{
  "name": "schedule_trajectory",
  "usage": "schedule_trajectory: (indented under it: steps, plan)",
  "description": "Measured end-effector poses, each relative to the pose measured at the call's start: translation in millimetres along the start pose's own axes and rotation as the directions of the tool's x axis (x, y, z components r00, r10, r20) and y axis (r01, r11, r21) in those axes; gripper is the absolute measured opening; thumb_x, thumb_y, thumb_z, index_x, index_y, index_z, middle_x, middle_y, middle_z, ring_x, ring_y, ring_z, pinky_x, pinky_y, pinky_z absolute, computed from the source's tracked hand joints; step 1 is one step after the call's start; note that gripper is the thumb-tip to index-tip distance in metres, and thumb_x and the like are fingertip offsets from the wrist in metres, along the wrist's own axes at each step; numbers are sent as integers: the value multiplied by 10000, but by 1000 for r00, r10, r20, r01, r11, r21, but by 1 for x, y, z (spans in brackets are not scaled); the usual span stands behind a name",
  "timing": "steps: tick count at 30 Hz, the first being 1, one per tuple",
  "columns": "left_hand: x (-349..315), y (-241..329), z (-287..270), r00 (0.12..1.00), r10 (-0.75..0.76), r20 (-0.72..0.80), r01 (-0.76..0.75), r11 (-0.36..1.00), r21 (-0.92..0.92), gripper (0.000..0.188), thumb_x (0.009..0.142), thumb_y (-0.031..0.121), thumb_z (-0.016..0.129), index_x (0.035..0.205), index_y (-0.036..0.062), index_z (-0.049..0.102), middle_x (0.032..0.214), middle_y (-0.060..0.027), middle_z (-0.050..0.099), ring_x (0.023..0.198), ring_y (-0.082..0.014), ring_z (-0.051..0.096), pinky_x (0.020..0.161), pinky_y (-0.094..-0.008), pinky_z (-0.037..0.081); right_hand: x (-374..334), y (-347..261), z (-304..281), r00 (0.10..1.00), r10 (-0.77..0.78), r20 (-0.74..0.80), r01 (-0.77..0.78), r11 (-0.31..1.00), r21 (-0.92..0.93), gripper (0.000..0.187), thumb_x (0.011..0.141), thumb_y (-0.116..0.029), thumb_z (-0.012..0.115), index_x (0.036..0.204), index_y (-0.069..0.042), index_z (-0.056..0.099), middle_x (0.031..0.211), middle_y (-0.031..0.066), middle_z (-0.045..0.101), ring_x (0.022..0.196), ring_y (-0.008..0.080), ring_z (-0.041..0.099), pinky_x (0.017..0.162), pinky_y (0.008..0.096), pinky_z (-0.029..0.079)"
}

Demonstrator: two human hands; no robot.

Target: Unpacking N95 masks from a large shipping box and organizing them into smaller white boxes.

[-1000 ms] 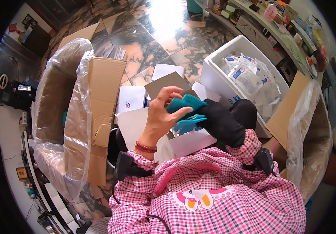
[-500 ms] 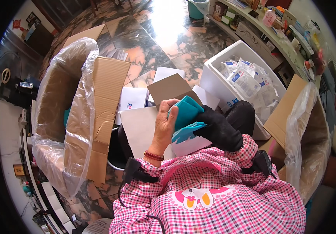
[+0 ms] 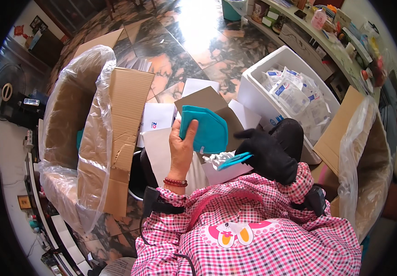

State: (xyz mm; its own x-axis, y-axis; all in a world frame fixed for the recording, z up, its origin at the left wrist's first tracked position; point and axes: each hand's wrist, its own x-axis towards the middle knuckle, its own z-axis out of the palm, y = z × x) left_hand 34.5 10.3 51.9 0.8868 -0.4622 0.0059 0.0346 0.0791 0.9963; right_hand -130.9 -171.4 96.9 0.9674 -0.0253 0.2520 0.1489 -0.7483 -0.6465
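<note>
My bare left hand, with red beads at the wrist, is closed on a teal folded face mask, held up flat with the thumb across its face. More than one mask may be stacked there; I cannot tell. My right hand, in a black glove, pinches further teal masks seen edge-on, their white ear loops bunched beside them. Its forefinger points out toward the left. Both hands are above an open white carton with a brown inner flap.
A plastic-lined cardboard box stands at left, another at right. A white foam box holds several clear packets. Small white boxes lie ahead. A dark bucket is by my left knee. Shelves run along the right.
My hands have moved apart. The left has turned its teal mask upright, flat side showing; the right has drawn back to the right with other masks, exposing their white ear loops.
</note>
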Motion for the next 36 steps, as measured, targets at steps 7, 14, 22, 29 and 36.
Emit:
schedule_trajectory:
  steps: [7, 14, 22, 29, 36]
  plan:
    - [-5, -13, 7, 984, 7, 180, -19, 998, 66, 303, 1020, 348, 594, 1093, 54, 601, 947, -10, 658, 852, -74, 613, 712, -237, 528, 22, -23, -3, 998, -20, -57, 26, 995, 98, 260, 754, -88, 774, 990, -42, 676, 1047, 174, 659, 1032, 370, 625, 855, 437, 519]
    - [-28, -15, 21, 925, -169, 340, 270, 922, -278, 399, 1071, 321, 469, 1330, 26, 540, 1184, -54, 639, 1074, -124, 596, 940, -274, 499, 16, 10, 11, 946, 316, -69, -283, 912, 298, 365, 818, -149, 757, 1140, -27, 635, 1085, 177, 673, 1067, 328, 646, 887, 415, 533]
    - [-18, -7, 10, 755, -130, 643, 76, 991, 112, 408, 1043, 295, 532, 1330, 7, 506, 1128, -73, 632, 1021, -142, 583, 915, -316, 479, 17, 18, 3, 808, 570, 147, -567, 688, 453, 496, 832, -52, 740, 1287, -10, 548, 1152, 160, 628, 1045, 234, 631, 906, 374, 529]
    - [-25, -7, 20, 749, -179, 638, 220, 975, 16, 306, 1005, 124, 584, 1277, 0, 516, 1051, -39, 631, 947, -114, 583, 853, -271, 488, 15, 32, 2, 880, 473, 37, -400, 699, 593, 724, 774, -120, 797, 1413, -11, 473, 1215, 175, 621, 1110, 253, 621, 946, 385, 520]
    - [-26, -17, 20, 689, -189, 700, 96, 981, 170, 322, 954, 19, 548, 1276, 17, 540, 987, -33, 634, 883, -106, 604, 789, -287, 502, 17, 40, -1, 798, 562, 218, -593, 669, 448, 522, 731, -182, 820, 1185, 23, 662, 1114, 174, 693, 1010, 257, 676, 894, 373, 534]
